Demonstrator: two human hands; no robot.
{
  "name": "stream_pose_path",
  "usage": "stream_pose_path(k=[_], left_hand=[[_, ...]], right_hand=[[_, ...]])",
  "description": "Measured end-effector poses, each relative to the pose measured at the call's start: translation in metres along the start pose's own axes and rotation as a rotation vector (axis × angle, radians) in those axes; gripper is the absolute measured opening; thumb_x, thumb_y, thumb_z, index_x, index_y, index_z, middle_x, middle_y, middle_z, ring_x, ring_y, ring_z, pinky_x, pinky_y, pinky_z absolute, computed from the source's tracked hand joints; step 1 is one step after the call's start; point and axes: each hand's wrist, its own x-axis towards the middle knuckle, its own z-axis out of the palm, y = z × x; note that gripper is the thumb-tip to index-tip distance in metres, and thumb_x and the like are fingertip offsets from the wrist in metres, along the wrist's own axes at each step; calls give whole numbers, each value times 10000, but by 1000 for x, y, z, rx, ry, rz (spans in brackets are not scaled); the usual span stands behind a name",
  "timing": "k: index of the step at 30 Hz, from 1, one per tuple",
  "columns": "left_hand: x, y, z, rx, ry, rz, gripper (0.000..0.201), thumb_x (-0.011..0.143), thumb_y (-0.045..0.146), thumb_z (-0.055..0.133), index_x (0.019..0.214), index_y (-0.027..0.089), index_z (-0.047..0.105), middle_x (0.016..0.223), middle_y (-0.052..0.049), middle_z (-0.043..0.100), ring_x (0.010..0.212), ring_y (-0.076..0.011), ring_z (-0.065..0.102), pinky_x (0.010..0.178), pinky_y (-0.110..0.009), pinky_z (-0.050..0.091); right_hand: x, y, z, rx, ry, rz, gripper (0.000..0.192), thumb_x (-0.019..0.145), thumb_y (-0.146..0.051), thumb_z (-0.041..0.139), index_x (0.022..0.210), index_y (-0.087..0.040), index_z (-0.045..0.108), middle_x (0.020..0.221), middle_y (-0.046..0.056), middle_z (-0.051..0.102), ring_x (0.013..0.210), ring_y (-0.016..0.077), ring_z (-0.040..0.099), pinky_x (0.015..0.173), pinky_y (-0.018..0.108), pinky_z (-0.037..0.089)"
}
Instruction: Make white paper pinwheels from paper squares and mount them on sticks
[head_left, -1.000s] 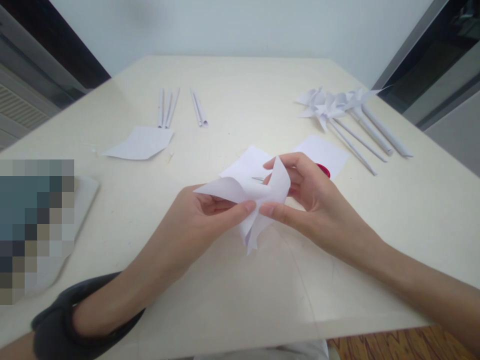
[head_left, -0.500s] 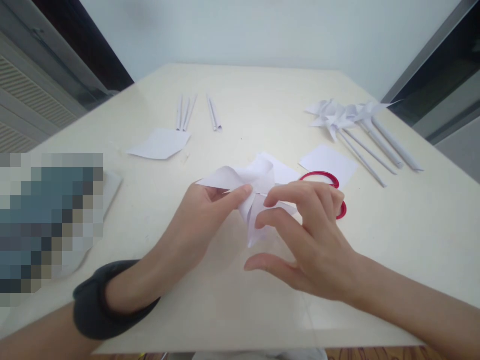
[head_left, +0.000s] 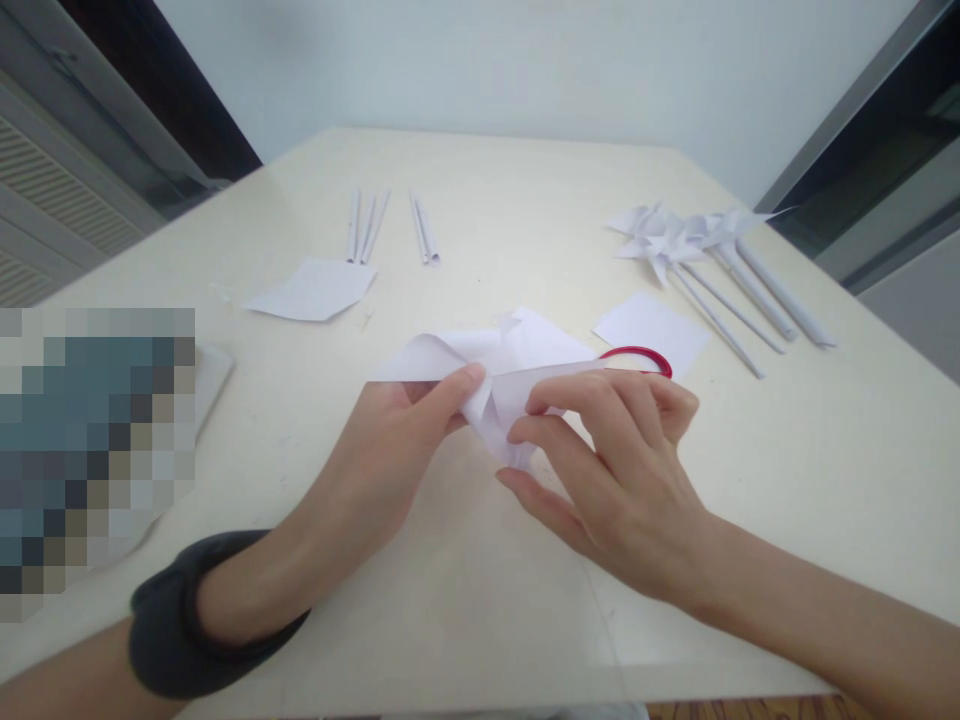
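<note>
My left hand (head_left: 397, 425) pinches a white paper pinwheel (head_left: 480, 352) near its centre, with the thumb on top and fingers beneath. One pointed blade spreads left over that hand; another, straight-edged, reaches right above my right hand. With bent fingers, my right hand (head_left: 622, 470) has the lower blade between its thumb and middle fingertip, and the blade curves there. How firmly it is gripped does not show. Red-handled scissors (head_left: 660, 362) lie just behind the right hand, mostly covered. A white paper sheet (head_left: 551, 335) shows behind the pinwheel.
Several rolled paper sticks (head_left: 367, 225) lie at the back left, above a cut paper piece (head_left: 311, 290). A paper square (head_left: 652, 330) rests behind the scissors. At the back right are finished pinwheels on paper sticks (head_left: 667, 240). A pixelated object (head_left: 90, 450) occupies the left.
My right thumb has moved up toward the other fingertips, and the lower blade has bent. A straight paper edge now extends right over the right hand. The view has shifted slightly.
</note>
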Motion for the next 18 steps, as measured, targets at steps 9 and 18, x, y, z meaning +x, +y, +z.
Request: stream_pose_path(k=[9,18], left_hand=[[1,-2,-3,-108,-29,-43,191,865,235,527,933,185,698,930,-23,699,876,-182,622,743,-261,503],[2,-2,-4,-85,5,-78,164,846,251,558,873,184,705,873,-18,701,842,-174,624,767,-264,506]], right_hand=[[-1,3,1,-54,90,-67,59,844,-230,627,810,-183,613,930,9,657,865,177,504,774,390,291],[-1,4,1,37,21,12,108,805,-237,689,772,-183,601,929,8,647,865,173,497,760,381,261]])
